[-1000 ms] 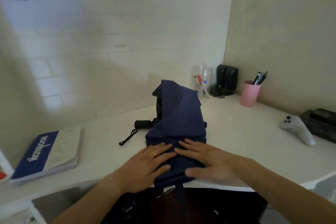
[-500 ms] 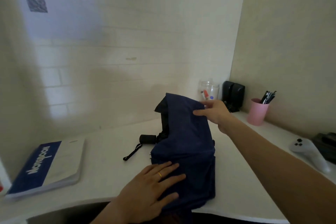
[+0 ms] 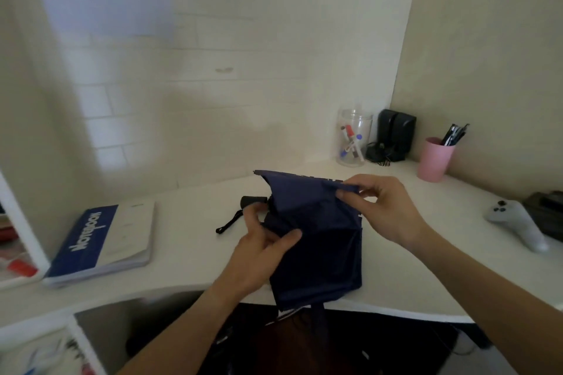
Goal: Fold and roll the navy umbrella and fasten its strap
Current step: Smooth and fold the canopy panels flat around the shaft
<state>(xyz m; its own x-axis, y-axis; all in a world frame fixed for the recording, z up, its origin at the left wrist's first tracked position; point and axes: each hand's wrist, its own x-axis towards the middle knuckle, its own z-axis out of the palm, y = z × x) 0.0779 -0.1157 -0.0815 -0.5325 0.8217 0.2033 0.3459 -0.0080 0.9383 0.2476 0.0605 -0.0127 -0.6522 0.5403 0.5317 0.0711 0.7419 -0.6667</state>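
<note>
The umbrella [image 3: 316, 240] lies on the white surface [image 3: 195, 240], its navy cloth partly folded, the near end hanging over the front edge. Its black handle [image 3: 253, 201] points left, and a black wrist loop [image 3: 229, 224] trails from it across the surface. The left hand [image 3: 262, 248] takes the cloth's left edge in a closed grip, thumb on top and fingers curled under. The right hand [image 3: 385, 210] pinches the far flap between thumb and fingers and holds it raised above the rest of the cloth. A notebook [image 3: 105, 240] lies to the left. In the far corner stand a clear jar [image 3: 353, 138], black speakers [image 3: 396, 134] and a pink cup [image 3: 435, 160] of pens. A grey controller [image 3: 518, 222] rests at the right.
</note>
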